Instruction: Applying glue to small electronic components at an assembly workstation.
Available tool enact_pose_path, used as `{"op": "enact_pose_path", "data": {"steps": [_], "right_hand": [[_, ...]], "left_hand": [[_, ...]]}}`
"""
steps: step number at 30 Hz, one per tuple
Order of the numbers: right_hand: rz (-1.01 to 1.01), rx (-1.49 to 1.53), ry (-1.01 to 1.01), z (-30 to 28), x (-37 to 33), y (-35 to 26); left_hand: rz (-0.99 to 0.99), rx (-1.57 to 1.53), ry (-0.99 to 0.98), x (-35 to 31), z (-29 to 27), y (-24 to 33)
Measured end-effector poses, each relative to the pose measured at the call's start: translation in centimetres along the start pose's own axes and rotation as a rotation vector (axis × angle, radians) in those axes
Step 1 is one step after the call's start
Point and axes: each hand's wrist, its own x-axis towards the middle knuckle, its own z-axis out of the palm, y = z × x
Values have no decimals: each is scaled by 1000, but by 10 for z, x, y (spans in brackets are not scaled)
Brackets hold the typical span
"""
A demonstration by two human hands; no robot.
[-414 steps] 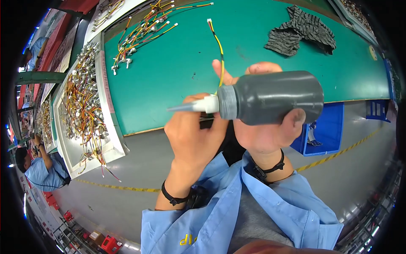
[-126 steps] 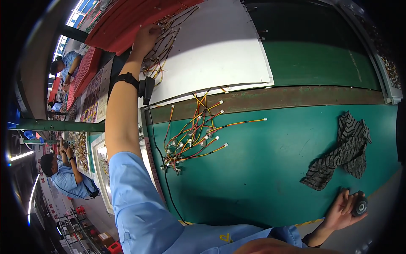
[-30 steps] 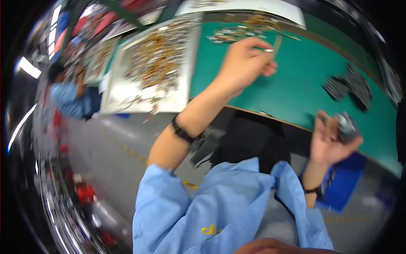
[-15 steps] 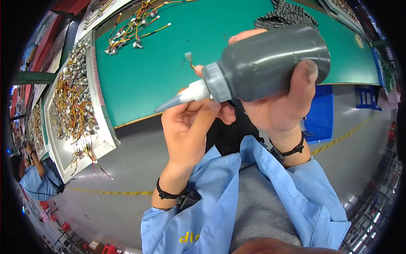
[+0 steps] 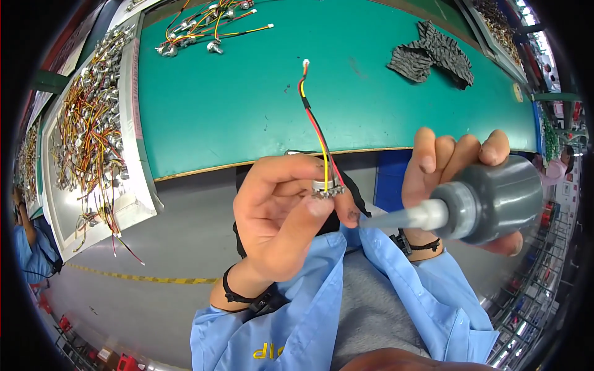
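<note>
My left hand [image 5: 281, 216] pinches a small round metal part [image 5: 327, 187] with red, yellow and black wires [image 5: 314, 120] rising from it to a white plug end. My right hand [image 5: 455, 167] grips a grey squeeze bottle [image 5: 495, 201] lying sideways. Its pale nozzle [image 5: 399, 217] points left, with the tip close to the small part and my left thumb. Both hands are held in front of my chest, below the edge of the green table [image 5: 247, 99].
A pile of wired parts [image 5: 207, 25] lies at the table's far left. A dark striped cloth [image 5: 436, 52] lies at the far right. White trays full of wired parts [image 5: 86, 130] stand to the left. Another person in blue [image 5: 28, 253] is at the far left.
The bottle has swung from over my left hand down to the right, and the nozzle now points left at the part. The wires now stand up from my left fingers.
</note>
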Motion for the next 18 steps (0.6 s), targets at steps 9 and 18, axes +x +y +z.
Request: {"op": "enact_pose_path", "data": {"steps": [9,18], "right_hand": [[195,-79,300,21,10,14],[298,-216,345,17,9,12]], "left_hand": [[-15,194,76,0,5,-8],[-133,112,105,0,7,-11]]}}
